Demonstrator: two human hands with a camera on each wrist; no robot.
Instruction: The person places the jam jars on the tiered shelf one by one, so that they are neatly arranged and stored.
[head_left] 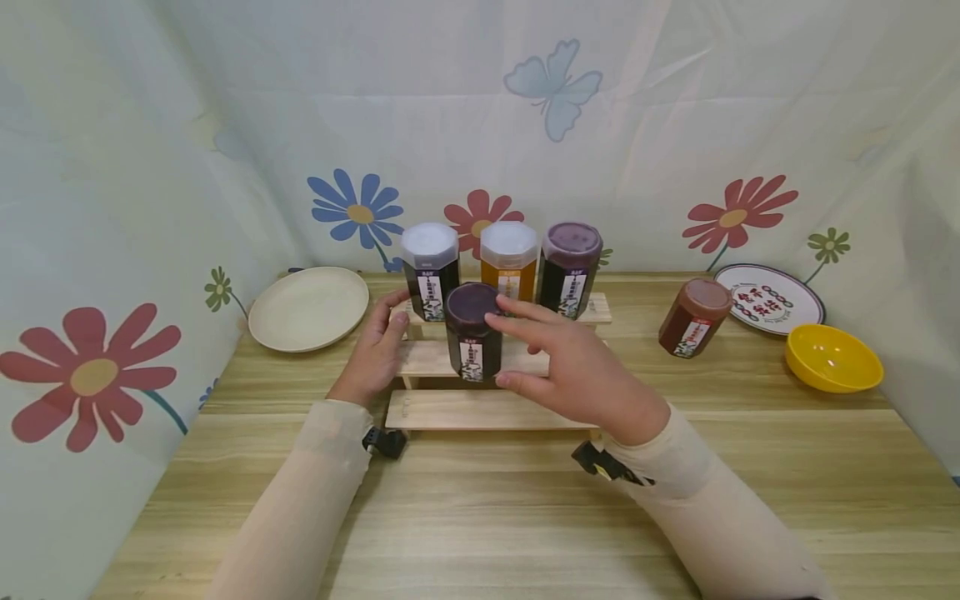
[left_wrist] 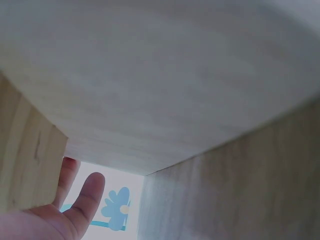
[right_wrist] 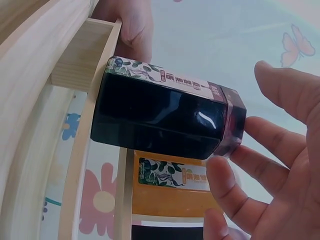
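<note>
A three-step wooden rack (head_left: pixel 495 408) stands on the table. A dark jar (head_left: pixel 474 333) with a white label stands on its middle step. My right hand (head_left: pixel 577 367) is at this jar, thumb and fingers spread; its fingertips (right_wrist: pixel 222 170) are at the lid, and the thumb is apart from it in the right wrist view. My left hand (head_left: pixel 375 350) holds the rack's left end, its fingers partly behind a board in the left wrist view. On the top step stand a dark jar (head_left: pixel 431 271), an amber jar (head_left: pixel 510 258) and a purple-lidded jar (head_left: pixel 572 271).
To the right of the rack is a reddish-brown jar (head_left: pixel 696 317), with a printed plate (head_left: pixel 802 302) and a yellow bowl (head_left: pixel 834 360) farther right. A cream plate (head_left: pixel 309 310) lies at the back left. A flowered curtain (head_left: pixel 420 125) hangs behind the table.
</note>
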